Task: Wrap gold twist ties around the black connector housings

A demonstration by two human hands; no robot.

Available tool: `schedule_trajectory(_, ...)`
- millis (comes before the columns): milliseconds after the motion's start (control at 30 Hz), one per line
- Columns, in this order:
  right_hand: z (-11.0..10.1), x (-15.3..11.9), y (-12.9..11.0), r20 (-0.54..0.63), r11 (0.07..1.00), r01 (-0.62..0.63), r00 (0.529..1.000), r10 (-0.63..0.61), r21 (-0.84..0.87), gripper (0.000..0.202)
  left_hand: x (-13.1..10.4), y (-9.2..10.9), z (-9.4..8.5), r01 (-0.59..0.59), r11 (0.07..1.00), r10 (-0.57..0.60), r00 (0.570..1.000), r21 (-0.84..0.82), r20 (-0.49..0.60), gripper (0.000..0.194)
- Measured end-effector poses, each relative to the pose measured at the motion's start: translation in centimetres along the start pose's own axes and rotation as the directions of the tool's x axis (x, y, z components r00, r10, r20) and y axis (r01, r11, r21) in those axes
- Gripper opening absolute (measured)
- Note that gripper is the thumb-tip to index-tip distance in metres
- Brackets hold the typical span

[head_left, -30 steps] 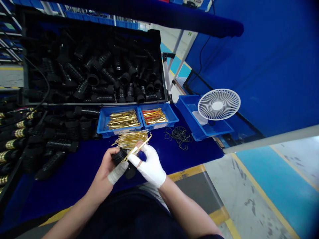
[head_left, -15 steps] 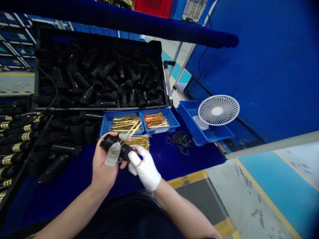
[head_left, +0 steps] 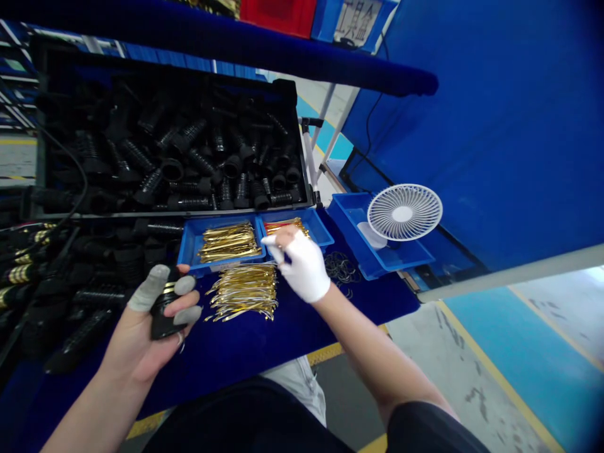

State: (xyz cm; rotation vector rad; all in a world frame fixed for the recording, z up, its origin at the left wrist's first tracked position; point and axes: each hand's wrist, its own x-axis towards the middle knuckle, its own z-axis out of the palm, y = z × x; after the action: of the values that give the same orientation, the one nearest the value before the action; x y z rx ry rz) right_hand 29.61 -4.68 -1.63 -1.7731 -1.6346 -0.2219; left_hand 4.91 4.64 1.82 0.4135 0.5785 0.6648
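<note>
My left hand [head_left: 155, 314], with grey finger cots on several fingers, is wrapped round a black ribbed sleeve [head_left: 165, 308]. Gold bands show around this sleeve between the thumb and fingers. A white partial glove covers my right hand [head_left: 302, 264], which hovers over the front of the right small blue tray [head_left: 323, 229]. Its thumb and forefinger are drawn together, and whatever is between them cannot be made out. Red and gold strips [head_left: 290, 224] lie in that tray, partly hidden by the hand. Gold strips [head_left: 229, 242] fill the left small blue tray [head_left: 186, 245]; more gold strips [head_left: 245, 292] lie piled in front.
A large black crate [head_left: 302, 151] of black ribbed sleeves [head_left: 189, 132] stands behind the trays. Loose sleeves lie at the left. Dark rings [head_left: 340, 267] sit right of my right hand. A white fan [head_left: 406, 212] stands over a blue bin [head_left: 349, 220]. A padded bar [head_left: 283, 53] crosses above.
My hands have parted. The left moved left and down with the sleeve; the right let go of it and moved right and up to the tray. The gold strips no longer stick up from the sleeve.
</note>
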Motion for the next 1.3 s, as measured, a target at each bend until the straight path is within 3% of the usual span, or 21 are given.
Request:
schedule_trajectory(33,0.1,1.3,2.0,0.087,0.993,-0.070,0.993,0.078,-0.097,0.024,0.1,-0.2,-0.3,0.024,1.000,-0.024,1.000,-0.001,-0.008,0.017)
schedule_trajectory(100,0.8,3.8,5.3,0.327,0.950,-0.089,0.926,0.190,-0.300,0.022,0.1,-1.0,-0.8,0.071,0.997,-0.070,0.997,0.012,-0.027,0.019)
schedule_trajectory(233,3.2,6.8,8.3,0.446,0.924,-0.041,0.867,0.223,-0.381,0.018,-0.1,-2.6,-1.3,0.173,0.984,-0.175,0.982,-0.030,-0.069,0.015)
schedule_trajectory(433,5.0,7.8,8.6,0.516,0.894,0.016,0.821,0.243,-0.447,0.023,0.1,-3.0,-1.9,0.242,0.968,-0.248,0.961,-0.062,-0.124,0.014)
schedule_trajectory(600,5.3,7.8,8.5,0.512,0.876,0.013,0.815,0.270,-0.482,0.027,0.6,-3.6,-1.9,0.292,0.954,-0.297,0.951,-0.061,-0.088,0.014)
schedule_trajectory(833,4.8,7.8,7.9,0.473,0.873,-0.025,0.832,0.288,-0.488,0.029,0.1,-3.8,-1.8,0.295,0.954,-0.298,0.952,-0.048,-0.065,0.015)
schedule_trajectory(967,3.2,8.0,7.9,0.509,0.901,-0.012,0.822,0.257,-0.434,0.026,-0.4,-3.7,-2.2,0.283,0.957,-0.287,0.954,-0.056,-0.085,0.015)
schedule_trajectory(1133,0.5,7.7,8.1,0.653,0.959,0.040,0.740,0.160,-0.280,0.017,-0.7,-3.8,-2.3,0.294,0.955,-0.297,0.948,-0.046,-0.118,0.014)
schedule_trajectory(1300,-0.1,7.2,8.0,0.743,0.978,0.066,0.661,0.104,-0.196,0.017,-1.0,-4.4,-1.7,0.318,0.947,-0.321,0.942,-0.047,-0.097,0.012)
